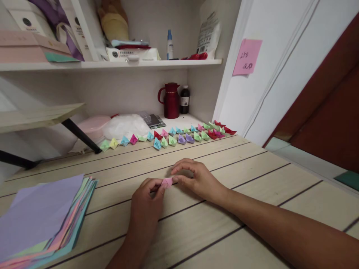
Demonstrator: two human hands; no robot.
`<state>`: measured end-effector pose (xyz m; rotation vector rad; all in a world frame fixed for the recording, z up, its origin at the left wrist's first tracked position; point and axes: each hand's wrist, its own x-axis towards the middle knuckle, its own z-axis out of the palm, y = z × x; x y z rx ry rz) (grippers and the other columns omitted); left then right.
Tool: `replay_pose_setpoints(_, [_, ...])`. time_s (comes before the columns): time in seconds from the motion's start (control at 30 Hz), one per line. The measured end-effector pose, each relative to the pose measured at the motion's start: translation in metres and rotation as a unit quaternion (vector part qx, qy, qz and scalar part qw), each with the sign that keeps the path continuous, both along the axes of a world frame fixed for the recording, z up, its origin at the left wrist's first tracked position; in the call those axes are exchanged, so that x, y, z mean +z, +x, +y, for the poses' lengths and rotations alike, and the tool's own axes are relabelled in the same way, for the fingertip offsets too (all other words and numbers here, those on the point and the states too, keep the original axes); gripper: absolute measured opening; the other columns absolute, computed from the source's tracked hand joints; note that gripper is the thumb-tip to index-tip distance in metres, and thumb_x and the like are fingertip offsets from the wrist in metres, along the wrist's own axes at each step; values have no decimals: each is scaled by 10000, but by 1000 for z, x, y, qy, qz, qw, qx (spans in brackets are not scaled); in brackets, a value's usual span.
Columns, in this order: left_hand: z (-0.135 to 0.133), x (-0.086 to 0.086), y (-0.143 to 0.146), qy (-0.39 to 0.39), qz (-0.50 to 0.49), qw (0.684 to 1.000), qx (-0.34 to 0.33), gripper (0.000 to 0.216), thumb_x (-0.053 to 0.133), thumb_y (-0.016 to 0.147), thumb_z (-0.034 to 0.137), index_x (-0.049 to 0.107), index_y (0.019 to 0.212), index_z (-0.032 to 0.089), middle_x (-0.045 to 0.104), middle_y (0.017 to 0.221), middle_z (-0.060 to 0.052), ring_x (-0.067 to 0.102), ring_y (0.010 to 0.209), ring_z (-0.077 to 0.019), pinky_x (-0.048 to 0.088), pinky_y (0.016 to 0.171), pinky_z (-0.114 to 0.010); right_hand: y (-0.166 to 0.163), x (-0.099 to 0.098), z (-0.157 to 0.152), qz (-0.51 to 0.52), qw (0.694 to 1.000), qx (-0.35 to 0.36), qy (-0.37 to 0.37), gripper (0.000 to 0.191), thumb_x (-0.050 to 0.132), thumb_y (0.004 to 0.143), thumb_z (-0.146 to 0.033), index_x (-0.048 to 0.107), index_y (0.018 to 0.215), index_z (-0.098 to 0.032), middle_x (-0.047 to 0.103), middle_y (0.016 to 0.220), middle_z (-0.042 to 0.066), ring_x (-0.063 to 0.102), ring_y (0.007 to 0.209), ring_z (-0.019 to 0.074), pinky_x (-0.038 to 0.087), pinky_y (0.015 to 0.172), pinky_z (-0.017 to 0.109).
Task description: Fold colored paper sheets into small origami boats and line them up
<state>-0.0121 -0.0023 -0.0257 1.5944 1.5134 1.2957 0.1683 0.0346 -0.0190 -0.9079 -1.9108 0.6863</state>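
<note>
A small folded piece of pink paper [167, 182] is pinched between the thumb and fingers of my left hand [150, 196], just above the wooden table. On its right side, my right hand [198, 179] has its thumb tip at the paper's edge; the index finger arches apart from the thumb, so the fingers are spread. Behind both hands, several small folded paper boats [181, 139] in many colours stand in rows along the table's back edge. To the left lies a stack of square coloured paper [47, 213], a purple sheet on top.
A red thermos jug [171, 101] and a dark bottle [184, 99] stand in the cubby behind the boats. A clear plastic bag [126, 127] lies at the back left. A black-legged raised stand [42, 116] is at the left. A pink sticky note [247, 56] hangs on the wall.
</note>
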Motion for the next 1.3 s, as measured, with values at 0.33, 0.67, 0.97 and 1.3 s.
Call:
replay_pose_setpoints(0.33, [1, -2, 0, 43, 77, 995, -50, 127, 639, 773, 325, 756, 797, 281, 694, 753, -10, 625, 729, -203, 459, 727, -314, -4, 3, -7, -23, 999, -5, 42, 54, 696, 804, -165, 723, 817, -210, 731, 848, 25, 647, 845, 168, 478, 819, 324])
replay_pose_setpoints(0.67, [2, -5, 1, 110, 93, 989, -25, 116, 644, 782, 330, 731, 833, 272, 699, 874, -25, 641, 854, -218, 456, 848, -364, -8, 1, -11, -50, 996, -15, 75, 73, 728, 789, -222, 676, 742, -201, 725, 823, 13, 639, 818, 164, 455, 818, 327])
replay_pose_setpoints(0.97, [0, -3, 0, 140, 130, 981, -33, 101, 592, 821, 259, 687, 792, 246, 699, 828, 2, 642, 839, -189, 461, 854, -373, -10, 1, -14, -30, 997, -14, 63, 97, 705, 820, -279, 693, 752, -211, 721, 801, 11, 622, 798, 165, 437, 808, 330])
replay_pose_setpoints(1.3, [-4, -2, 5, 143, 116, 983, -6, 81, 582, 771, 199, 624, 708, 230, 681, 749, 22, 642, 770, -175, 478, 781, -339, -12, 4, -18, -40, 996, -4, 74, 92, 726, 792, -214, 662, 727, -203, 721, 817, -2, 631, 801, 155, 419, 819, 330])
